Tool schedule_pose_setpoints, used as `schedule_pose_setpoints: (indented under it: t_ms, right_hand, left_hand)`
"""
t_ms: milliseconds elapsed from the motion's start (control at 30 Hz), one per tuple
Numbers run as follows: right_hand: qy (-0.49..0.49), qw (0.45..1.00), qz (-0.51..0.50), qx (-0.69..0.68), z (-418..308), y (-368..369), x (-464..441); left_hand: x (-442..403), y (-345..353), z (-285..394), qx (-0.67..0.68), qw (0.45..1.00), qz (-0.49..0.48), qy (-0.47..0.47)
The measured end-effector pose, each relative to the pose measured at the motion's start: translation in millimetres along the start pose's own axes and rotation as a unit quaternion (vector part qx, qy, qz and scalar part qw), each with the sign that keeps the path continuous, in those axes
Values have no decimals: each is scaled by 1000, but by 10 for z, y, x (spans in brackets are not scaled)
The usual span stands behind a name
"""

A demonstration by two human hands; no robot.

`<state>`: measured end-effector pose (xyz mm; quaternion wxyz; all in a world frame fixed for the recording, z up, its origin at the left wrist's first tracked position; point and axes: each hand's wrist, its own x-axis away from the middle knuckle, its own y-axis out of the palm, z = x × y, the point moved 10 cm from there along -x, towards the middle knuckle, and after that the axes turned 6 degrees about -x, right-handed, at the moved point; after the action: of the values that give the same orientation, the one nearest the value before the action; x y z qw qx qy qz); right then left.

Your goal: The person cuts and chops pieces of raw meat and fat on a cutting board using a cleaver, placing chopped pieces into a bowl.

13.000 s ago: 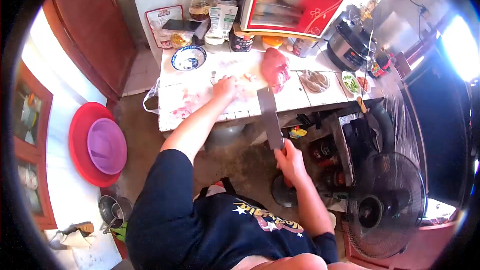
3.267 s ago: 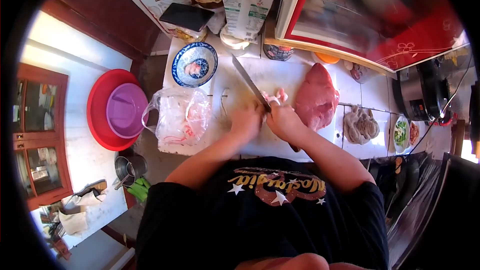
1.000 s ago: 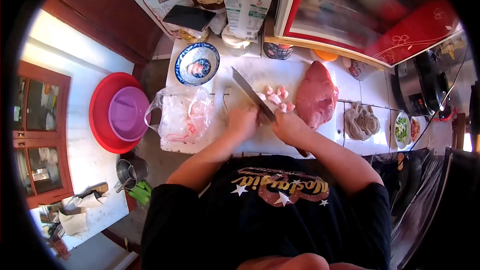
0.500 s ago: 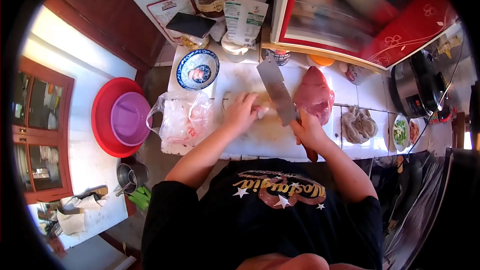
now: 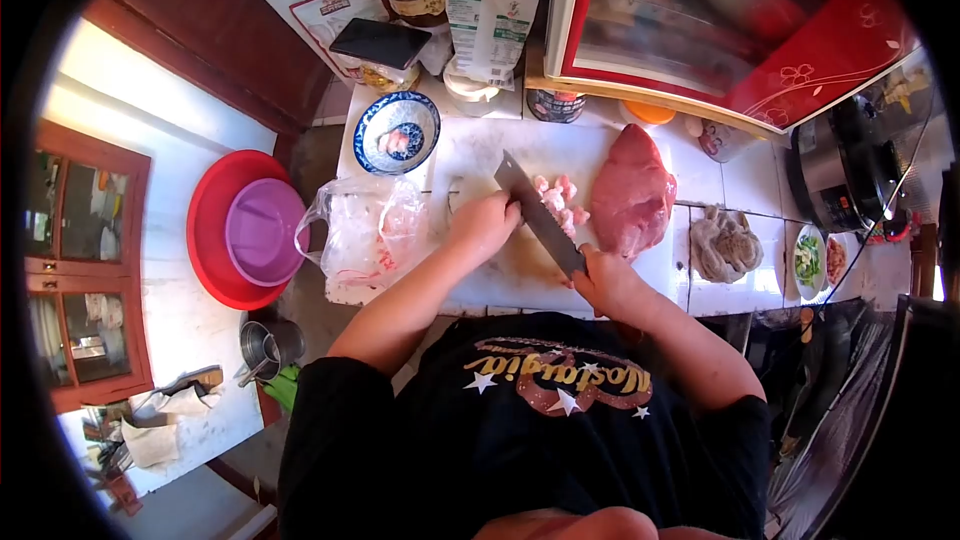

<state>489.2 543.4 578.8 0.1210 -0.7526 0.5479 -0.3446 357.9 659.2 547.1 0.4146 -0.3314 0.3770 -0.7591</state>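
Observation:
My right hand [image 5: 607, 282] is wrapped around the handle of a cleaver [image 5: 543, 220], its blade angled up and left, low over a pale cutting board [image 5: 520, 275]. At the blade's left face, my left hand [image 5: 485, 225] has its fingers curled in; what they hold, if anything, is hidden. Small chunks of pinkish-white meat [image 5: 562, 202] lie along the blade's right side. Farther right on the board rests a large slab of raw red meat [image 5: 634, 195].
Left of the board are a clear plastic bag [image 5: 375, 225] and a blue-and-white bowl [image 5: 396, 134] with a little meat. A grey rag [image 5: 725, 245] and a plate of greens [image 5: 808, 262] sit to the right. A red-framed cabinet [image 5: 690, 90] overhangs the back.
The cleaver has come down and left, its blade now beside my left hand. Meat chunks formerly behind the blade now show on its right. My left hand's fingers have curled in.

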Motion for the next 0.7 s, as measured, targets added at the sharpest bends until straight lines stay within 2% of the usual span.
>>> schedule_pose_setpoints:
  t_ms: [133, 200, 300, 333, 400, 433, 533, 633, 700]
  right_hand:
    - [57, 997, -35, -24, 7, -38, -66]
    - [53, 998, -34, -12, 78, 29, -142]
    - [9, 1000, -16, 10, 42, 73, -332]
    - [-7, 1000, -10, 16, -26, 57, -400]
    - [27, 997, -17, -67, -163, -27, -543]
    - [-11, 999, -10, -44, -86, 35, -710]
    - [-12, 999, 46, 23, -58, 22, -964]
    - [-4, 999, 33, -32, -46, -3, -1121]
    - [-13, 998, 37, -50, 0, 7, -1098]
  left_hand:
    - [54, 42, 83, -64, 997, 37, 10]
    - [86, 9, 108, -49, 993, 104, 40]
    - [87, -15, 160, -66, 988, 126, 54]
    - [59, -22, 125, -66, 988, 127, 51]
    - [16, 113, 74, -20, 996, 56, 64]
    - [21, 116, 67, -20, 996, 56, 61]
    - [46, 129, 175, -65, 992, 74, 78]
    - [118, 173, 181, -68, 988, 106, 85]
    - [194, 100, 238, -31, 976, 150, 157]
